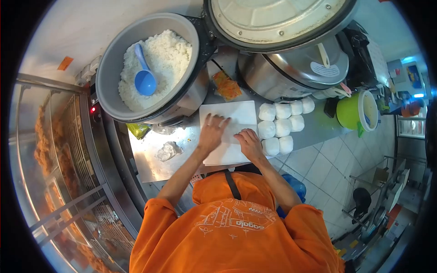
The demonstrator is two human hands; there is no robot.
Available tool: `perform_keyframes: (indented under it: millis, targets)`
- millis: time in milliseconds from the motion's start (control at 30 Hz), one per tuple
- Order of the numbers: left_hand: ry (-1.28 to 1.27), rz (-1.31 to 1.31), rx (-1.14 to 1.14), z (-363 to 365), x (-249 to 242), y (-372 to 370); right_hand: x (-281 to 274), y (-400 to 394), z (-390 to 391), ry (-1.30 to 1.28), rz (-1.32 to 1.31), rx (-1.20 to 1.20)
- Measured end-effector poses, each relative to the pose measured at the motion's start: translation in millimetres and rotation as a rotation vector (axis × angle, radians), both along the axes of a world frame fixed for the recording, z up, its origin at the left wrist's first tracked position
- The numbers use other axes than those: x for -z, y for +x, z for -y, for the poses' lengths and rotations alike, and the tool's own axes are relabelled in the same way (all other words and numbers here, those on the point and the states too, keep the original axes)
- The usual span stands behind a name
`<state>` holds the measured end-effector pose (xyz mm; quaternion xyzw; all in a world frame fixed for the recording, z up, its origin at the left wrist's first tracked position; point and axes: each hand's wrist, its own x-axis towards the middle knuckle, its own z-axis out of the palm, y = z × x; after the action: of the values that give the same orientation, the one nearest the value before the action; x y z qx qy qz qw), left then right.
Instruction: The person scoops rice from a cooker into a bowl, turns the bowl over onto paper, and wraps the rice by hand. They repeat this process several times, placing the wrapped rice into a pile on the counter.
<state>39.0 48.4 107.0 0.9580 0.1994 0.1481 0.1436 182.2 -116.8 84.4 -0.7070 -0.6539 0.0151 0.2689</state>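
A stack of white paper sheets (pixel 236 113) lies on the metal counter in front of me. My left hand (pixel 213 132) rests on it with the fingers stretched out. At the right part of the stack, my right hand (pixel 249 143) has its fingers bent and pressed together on the paper, seemingly pinching a sheet. Several round white paper-wrapped bundles (pixel 283 124) sit in rows just right of that hand. Beyond my left hand stands an open rice cooker (pixel 107 77) full of cooked white rice (pixel 170 57), with a blue scoop (pixel 145 82) lying on top.
A second steel cooker (pixel 264 75) stands behind the bundles, below a raised lid (pixel 277 18). A green bucket (pixel 348 111) is at the right. Crumpled clear plastic (pixel 169 151) lies on the counter's left. A glass cabinet with fried food (pixel 43 145) borders the left.
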Motion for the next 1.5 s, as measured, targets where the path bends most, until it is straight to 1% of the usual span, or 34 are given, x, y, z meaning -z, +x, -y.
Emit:
perform_keyframes:
  millis: [33,67,133,200,233,400,467,500,533,600,633,700,733,800,833,867,900,933,1033,1067,1100,1133,1167,1200,1233,1267,1300,1333,1367,1400,1467,1500]
  targets:
    - [-0.048,-0.11,0.007,-10.5,13.7,-6.8,-1.1,-1.8,0.7,0.01,-0.027,0.031]
    - [-0.042,-0.117,-0.041,-18.2,10.5,-10.7,-1.3,-3.3,1.9,0.022,-0.056,0.063]
    - [-0.01,-0.121,-0.025,-30.7,11.1,-24.6,-1.1,-3.5,3.9,0.044,-0.064,0.093]
    - [0.018,0.008,-0.058,-31.4,5.6,-42.1,0.4,-6.5,5.0,0.037,-0.159,0.153]
    - [0.043,0.089,-0.071,-29.7,3.9,-49.3,-0.2,-6.5,4.5,0.042,-0.162,0.154]
    - [0.012,0.064,-0.18,-13.9,-7.5,-86.1,-3.0,-6.1,6.2,0.002,-0.224,0.167]
    - [-0.001,0.174,-0.286,5.0,-36.7,-75.1,-5.9,-3.4,3.2,0.023,-0.188,0.148]
    - [-0.061,0.239,-0.232,14.0,-51.5,-63.8,-6.3,-4.3,3.0,0.038,-0.154,0.129]
    - [-0.165,0.284,-0.099,16.3,-59.5,-52.8,-5.7,-5.1,3.0,0.034,-0.158,0.124]
    - [-0.239,0.242,0.138,9.7,-62.2,-27.1,-5.8,-4.9,2.7,0.0,-0.175,0.086]
    - [-0.242,0.247,0.128,12.0,-52.2,-29.9,-9.1,-7.8,4.1,-0.006,-0.171,0.076]
    - [-0.502,-0.049,0.023,10.0,-16.1,-31.7,-19.0,-10.9,4.1,-0.107,-0.31,0.118]
    - [-0.5,-0.04,0.02,7.2,-7.2,-36.7,-20.6,-11.0,5.8,-0.105,-0.303,0.113]
    - [-0.485,-0.052,0.094,5.6,6.6,-55.7,-21.3,-16.3,11.7,-0.103,-0.43,0.207]
    - [-0.487,-0.053,0.093,6.1,13.2,-60.3,-13.0,-14.5,15.0,-0.091,-0.364,0.196]
    - [-0.434,0.005,0.105,6.3,19.1,-63.3,-2.2,-13.2,18.2,-0.092,-0.365,0.196]
    - [-0.379,0.064,0.118,6.0,25.2,-64.7,8.7,-11.8,20.6,-0.096,-0.303,0.198]
    - [-0.379,0.063,0.119,4.5,29.9,-63.8,13.3,-10.8,22.3,-0.1,-0.241,0.2]
    - [-0.309,0.022,0.049,-8.1,41.3,-57.9,22.2,-0.6,21.4,-0.174,-0.257,0.202]
    - [-0.458,0.001,-0.021,-14.6,42.2,-55.4,21.4,4.1,18.8,-0.174,-0.259,0.198]
    - [-0.605,-0.02,-0.092,-20.6,42.9,-53.5,20.7,9.5,16.1,-0.26,-0.296,0.207]
    - [-0.604,-0.022,-0.095,-25.2,42.6,-49.9,16.9,13.5,11.2,-0.345,-0.333,0.214]
    - [-0.584,-0.114,-0.13,-27.9,40.3,-44.4,9.8,16.2,4.9,-0.458,-0.401,0.302]
    - [-0.562,-0.206,-0.164,-28.8,37.6,-39.2,3.6,19.7,-4.8,-0.456,-0.403,0.295]
    - [-0.462,-0.266,-0.161,-27.2,23.8,-31.7,-1.8,24.4,-15.5,-0.48,-0.445,0.342]
    - [-0.457,-0.266,-0.164,-24.9,22.9,-26.2,-7.1,28.2,-24.0,-0.502,-0.485,0.392]
    - [-0.346,-0.158,-0.152,-22.5,22.0,-21.2,-11.7,26.7,-31.2,-0.476,-0.4,0.422]
    - [-0.236,-0.051,-0.139,-21.4,23.2,-18.8,-10.2,28.7,-34.3,-0.474,-0.4,0.422]
    - [-0.173,-0.052,-0.098,-21.8,24.8,-17.7,-8.8,30.3,-37.2,-0.425,-0.266,0.342]
    - [-0.172,-0.052,-0.098,-21.3,25.8,-18.6,-7.5,31.0,-38.8,-0.375,-0.133,0.262]
    - [-0.069,-0.059,-0.031,-19.5,25.8,-20.6,-4.4,31.9,-40.0,-0.408,-0.092,0.215]
    - [-0.065,-0.056,-0.029,-18.9,27.3,-22.6,-3.0,32.8,-41.2,-0.44,-0.051,0.17]
